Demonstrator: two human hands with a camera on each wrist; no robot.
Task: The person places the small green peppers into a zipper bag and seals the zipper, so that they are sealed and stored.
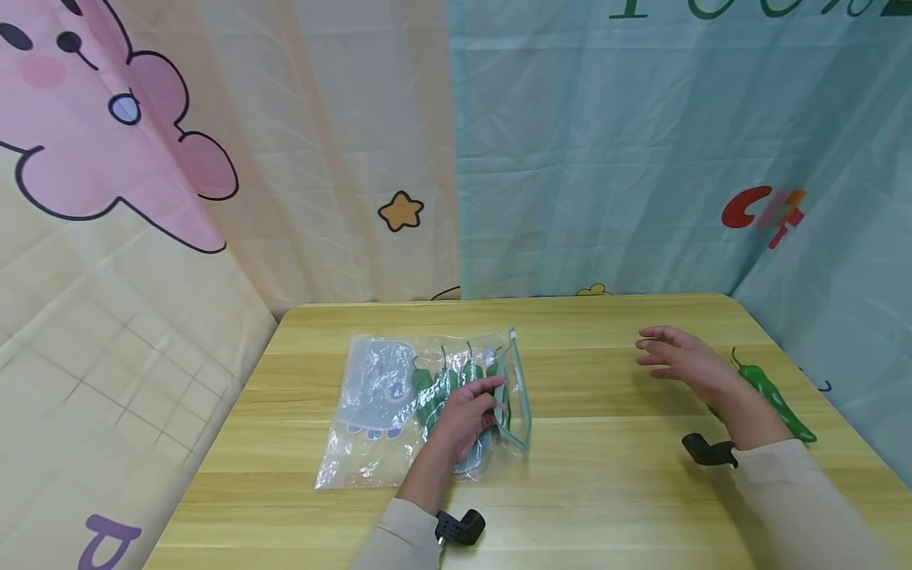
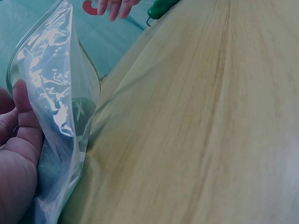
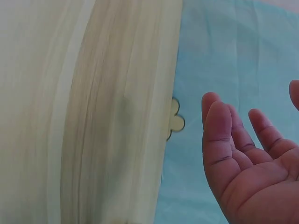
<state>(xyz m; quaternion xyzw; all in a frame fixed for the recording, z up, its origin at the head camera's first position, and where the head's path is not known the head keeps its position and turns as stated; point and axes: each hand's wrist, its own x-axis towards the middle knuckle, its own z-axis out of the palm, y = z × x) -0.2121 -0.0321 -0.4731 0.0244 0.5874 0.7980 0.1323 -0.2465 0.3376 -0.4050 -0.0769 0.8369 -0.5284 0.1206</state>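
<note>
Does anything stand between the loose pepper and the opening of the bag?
In the head view, the right hand, its forearm and black wrist camera appear between the pepper and the bag; the left hand is at the bag's opening. No other obstacle shows.

The head view is evenly lit and fairly crisp, with soft shadows on the surface [image 1: 584, 499] at lower right. White glare streaks the plastic bag [image 1: 388, 396], strongest at upper left of the left wrist view, which looks dimmer. The right wrist view is pale, hazy and soft in detail.
</note>
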